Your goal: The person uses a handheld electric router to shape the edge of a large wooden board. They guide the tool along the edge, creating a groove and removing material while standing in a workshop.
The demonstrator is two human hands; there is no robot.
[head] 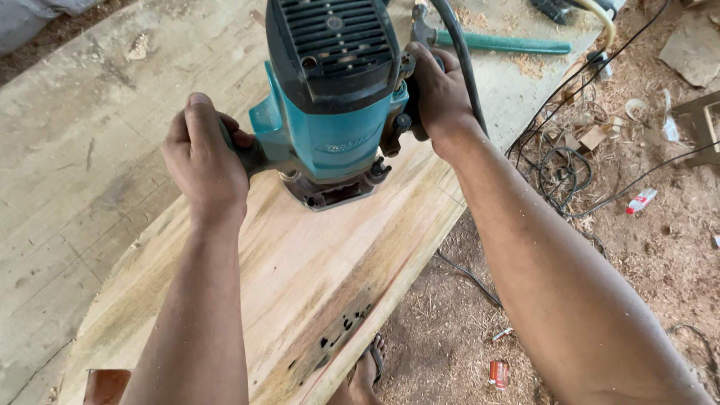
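Note:
A teal and black electric router [334,97] stands upright on a long pale wooden plank [300,277]. My left hand [204,157] is closed around the router's left side handle. On the opposite side, my right hand [439,94] grips the right handle, with the black power cord [457,45] running up past my wrist. The router's metal base [334,191] rests flat on the plank's surface. The cutting bit is hidden under the base.
The plank lies on a wide grey wooden bench [67,150]. A green hose [502,45] lies behind the router. Tangled black cables [562,165], wood scraps and sawdust cover the dirt floor at right. My sandalled foot [364,375] shows below the plank's edge.

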